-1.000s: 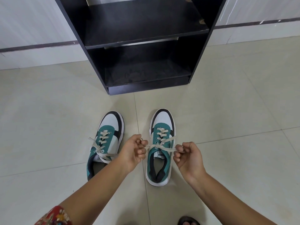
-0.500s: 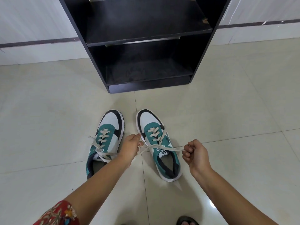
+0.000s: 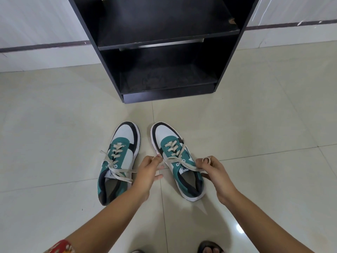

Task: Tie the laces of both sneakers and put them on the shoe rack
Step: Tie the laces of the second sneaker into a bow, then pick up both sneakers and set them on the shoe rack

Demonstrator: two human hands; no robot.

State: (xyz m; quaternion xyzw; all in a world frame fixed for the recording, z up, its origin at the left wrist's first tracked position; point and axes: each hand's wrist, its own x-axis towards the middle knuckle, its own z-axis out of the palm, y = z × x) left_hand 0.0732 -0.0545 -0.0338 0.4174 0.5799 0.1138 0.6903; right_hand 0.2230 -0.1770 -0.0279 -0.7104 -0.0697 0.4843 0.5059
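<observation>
Two teal, white and black sneakers stand side by side on the tiled floor, toes toward the rack. The left sneaker [image 3: 118, 161] has its beige laces lying loose across it. The right sneaker [image 3: 175, 157] is turned with its toe to the left. My left hand [image 3: 148, 172] pinches one end of the right sneaker's lace [image 3: 175, 158] at the shoe's left side. My right hand [image 3: 212, 170] holds the other end, looped around a finger, at the shoe's right side. The black shoe rack [image 3: 164, 52] stands beyond, both shelves bare.
White wall panels with a dark stripe [image 3: 45, 45] run behind the rack. A sandalled foot [image 3: 209, 249] shows at the bottom edge. Glossy cream floor tiles [image 3: 264, 125] spread on all sides.
The right sneaker has swung so its toe points left and its heel right. My hands have drawn the lace ends out to the sides, and the right hand now has lace looped on a finger.
</observation>
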